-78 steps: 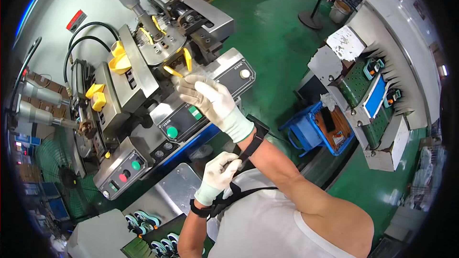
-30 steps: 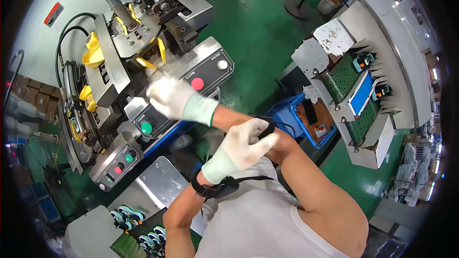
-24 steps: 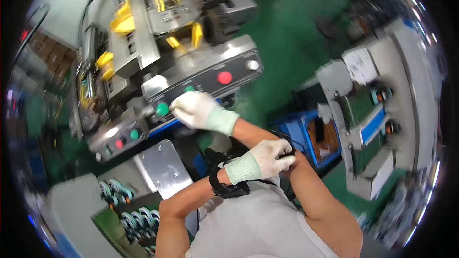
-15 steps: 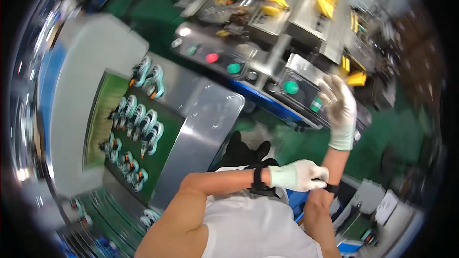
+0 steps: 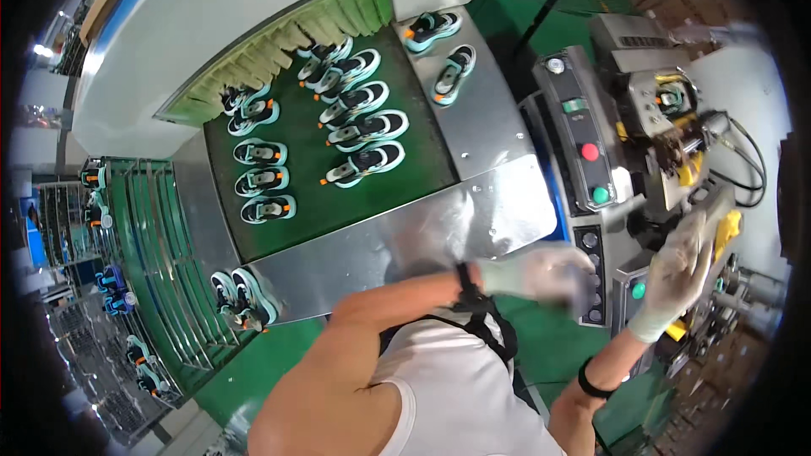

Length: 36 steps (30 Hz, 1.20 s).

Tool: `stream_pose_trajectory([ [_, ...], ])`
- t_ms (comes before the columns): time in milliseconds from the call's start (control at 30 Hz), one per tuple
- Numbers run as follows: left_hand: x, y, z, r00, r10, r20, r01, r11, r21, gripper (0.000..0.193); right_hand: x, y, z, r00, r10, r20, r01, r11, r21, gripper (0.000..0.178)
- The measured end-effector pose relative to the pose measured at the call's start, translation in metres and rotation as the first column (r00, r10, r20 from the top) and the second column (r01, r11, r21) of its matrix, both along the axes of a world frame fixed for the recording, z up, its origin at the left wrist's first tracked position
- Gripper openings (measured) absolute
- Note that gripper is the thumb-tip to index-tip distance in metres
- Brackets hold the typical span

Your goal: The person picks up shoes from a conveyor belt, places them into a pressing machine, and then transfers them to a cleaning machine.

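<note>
Both my hands wear white gloves with pale green cuffs. My left hand (image 5: 549, 274) is over the near end of a control panel (image 5: 588, 241), right of the metal table corner; motion smears its fingers, and I cannot tell whether it holds anything. My right hand (image 5: 677, 268) is raised beside the machine, its fingers stretched out and nothing visible in them. Closest to it are a green button (image 5: 639, 290) and a yellow machine part (image 5: 727, 232). Each wrist bears a black band, the right one (image 5: 596, 380) lower on the forearm.
Several black, white and aqua sneakers (image 5: 369, 164) lie in rows on a green conveyor belt (image 5: 372, 213) coming from a curtained opening (image 5: 279, 49). More shoes stand on its metal border (image 5: 372, 255). A metal rack (image 5: 160, 262) is at left. A red button (image 5: 590, 152) tops the far panel.
My view has swung right, bringing the machine to the right side. My left hand has come away from my right forearm. My right hand remains raised with fingers extended.
</note>
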<state>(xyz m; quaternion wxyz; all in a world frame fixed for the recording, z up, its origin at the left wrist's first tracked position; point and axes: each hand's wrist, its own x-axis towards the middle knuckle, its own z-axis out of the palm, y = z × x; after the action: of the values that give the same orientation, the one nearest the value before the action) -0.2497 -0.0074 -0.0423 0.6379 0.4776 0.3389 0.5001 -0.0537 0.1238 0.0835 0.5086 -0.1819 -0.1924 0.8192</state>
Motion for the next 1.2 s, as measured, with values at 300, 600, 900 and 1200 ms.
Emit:
stream_pose_trajectory([
  [300, -0.352, -0.27, -0.142, -0.105, 0.228, -0.968, -0.942, 0.288, 0.17, 0.037, -0.038, -0.158, -0.104, -0.185, 0.307, 0.934, -0.4, 0.844, -0.357, 0.029],
  [600, -0.392, -0.387, -0.238, -0.234, 0.053, -0.971, -0.929, 0.283, 0.239, 0.041, -0.082, -0.126, -0.16, -0.164, 0.31, 0.937, -0.515, 0.783, -0.349, 0.035],
  [900, -0.212, -0.175, -0.07, 0.177, 0.526, -0.832, -0.637, 0.705, 0.31, 0.023, -0.098, -0.127, -0.103, 0.093, 0.077, 0.993, -0.69, 0.724, 0.008, 0.06],
  [1200, 0.063, 0.088, 0.053, 0.72, 0.224, -0.657, 0.226, 0.82, 0.527, 0.036, 0.023, -0.076, -0.096, -0.07, -0.529, 0.846, -0.298, 0.82, 0.488, 0.046],
])
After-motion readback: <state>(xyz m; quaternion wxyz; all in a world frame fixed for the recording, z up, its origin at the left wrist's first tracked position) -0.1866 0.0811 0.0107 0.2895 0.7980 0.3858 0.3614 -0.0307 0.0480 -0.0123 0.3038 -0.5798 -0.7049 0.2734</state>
